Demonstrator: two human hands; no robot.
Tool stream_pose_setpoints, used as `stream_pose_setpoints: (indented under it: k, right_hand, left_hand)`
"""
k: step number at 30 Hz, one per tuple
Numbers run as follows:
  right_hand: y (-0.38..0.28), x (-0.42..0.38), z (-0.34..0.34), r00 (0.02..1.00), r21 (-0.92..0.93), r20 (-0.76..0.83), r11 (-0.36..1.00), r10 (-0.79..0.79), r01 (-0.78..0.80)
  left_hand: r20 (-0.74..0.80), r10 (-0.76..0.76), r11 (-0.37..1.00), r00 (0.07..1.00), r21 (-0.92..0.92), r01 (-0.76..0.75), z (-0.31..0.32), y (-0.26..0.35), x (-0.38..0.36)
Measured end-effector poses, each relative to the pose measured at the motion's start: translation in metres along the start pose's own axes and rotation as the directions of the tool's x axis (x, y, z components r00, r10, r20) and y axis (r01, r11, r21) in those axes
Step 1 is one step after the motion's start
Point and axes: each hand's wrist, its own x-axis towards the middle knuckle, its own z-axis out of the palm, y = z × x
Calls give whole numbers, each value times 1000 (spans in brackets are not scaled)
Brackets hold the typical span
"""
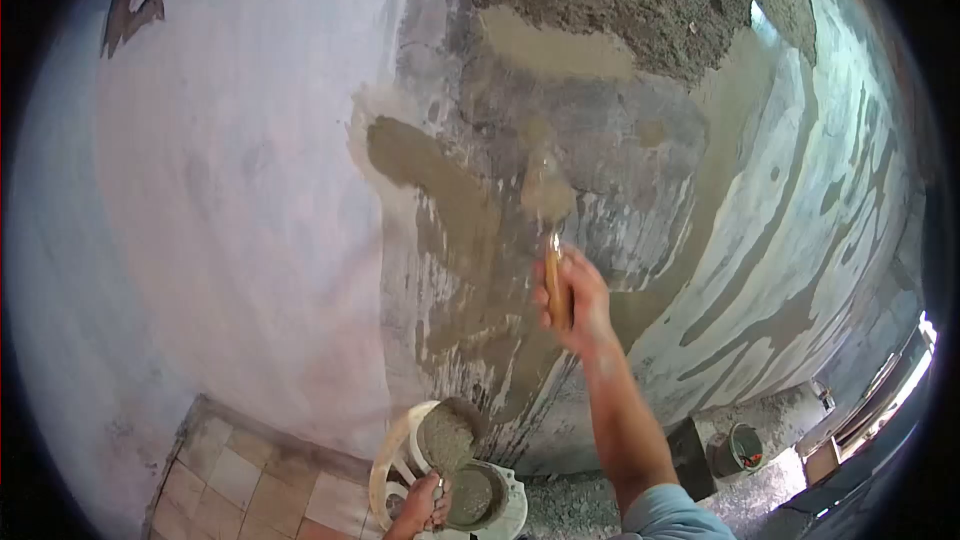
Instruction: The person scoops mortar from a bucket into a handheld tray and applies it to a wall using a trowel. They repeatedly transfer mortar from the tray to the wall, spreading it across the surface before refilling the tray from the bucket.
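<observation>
Brown wet mortar (455, 205) edges the pale wall (270, 190); open surface flanks the trowel (547, 195); the right hand (578, 300) reaches up, fingers wrapped round its handle; low down, the left hand (425, 507) curls its fingers round the scoop (470, 412), near the bucket (503, 492).
</observation>
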Motion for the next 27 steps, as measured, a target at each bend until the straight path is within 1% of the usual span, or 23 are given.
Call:
stream_pose_setpoints:
  k: [2,3,4,6,7,8,9,10,11,12,14,15,17,18,20,21,22,23,24,25,26,27]
  right_hand:
    - [-35,60,8,981,-27,114,987,-157,161]
    - [-57,81,28,977,-110,84,973,-196,204]
    - [-82,97,51,970,-195,54,950,-236,243]
    - [-118,131,83,941,-290,40,897,-336,333]
    - [-130,147,95,910,-446,60,804,-410,392]
    - [-139,162,106,874,-587,92,683,-477,435]
    - [-145,180,114,797,-735,164,467,-581,491]
    - [-149,199,120,711,-835,257,219,-655,504]
    - [-147,205,126,656,-884,334,17,-677,467]
    - [-145,212,132,595,-898,407,-182,-693,401]
    - [-130,209,154,562,-873,478,-436,-675,218]
    - [-119,208,160,571,-884,452,-427,-685,188]
    - [-101,206,169,585,-902,404,-411,-703,130]
    - [-100,208,172,596,-905,405,-399,-693,150]
    - [-96,210,170,626,-914,392,-365,-674,179]
    - [-95,211,166,620,-914,396,-353,-677,199]
    - [-95,211,164,611,-914,402,-343,-682,219]
    - [-95,210,161,602,-912,409,-334,-686,239]
    - [-99,207,159,608,-906,422,-318,-672,278]
    - [-107,202,156,612,-898,439,-305,-658,317]
    - [-113,198,152,619,-890,454,-288,-641,354]
    - [-116,194,146,601,-879,464,-252,-650,406]
  left_hand:
    - [11,17,1000,1000,-11,-17,-9,-6,4]
    - [15,23,1000,1000,-17,-23,-13,-8,6]
    - [-4,59,998,998,32,-59,-12,-8,2]
    - [4,54,999,999,-7,-54,-34,-23,12]
    - [-31,72,997,997,18,-71,-37,-24,12]
    - [-66,90,995,994,45,-87,-39,-25,11]
    - [-101,108,992,989,72,-101,-41,-25,11]
    - [-218,129,988,967,116,-105,-37,-26,8]
    - [-331,153,982,931,160,-105,-35,-26,9]
    - [-281,148,977,948,187,-97,-51,-33,19]
    - [-190,349,856,918,464,-229,-104,-76,69]
    - [-124,433,758,893,586,-287,-123,-90,84]
    - [-130,391,767,911,593,-244,-134,-96,93]
    - [-133,368,771,920,597,-222,-137,-97,97]
    - [-105,356,726,929,657,-204,-146,-102,98]
    - [-89,350,702,933,684,-198,-148,-106,100]
    - [-143,337,706,931,692,-150,-148,-107,105]
    - [-110,258,857,960,485,-175,-116,-76,78]
    - [-77,177,961,981,228,-156,-77,-40,46]
    - [-43,95,995,995,-19,-96,-39,-3,14]
    - [-53,91,996,994,-16,-92,-39,-4,14]
    - [-64,87,996,994,-12,-88,-38,-5,14]
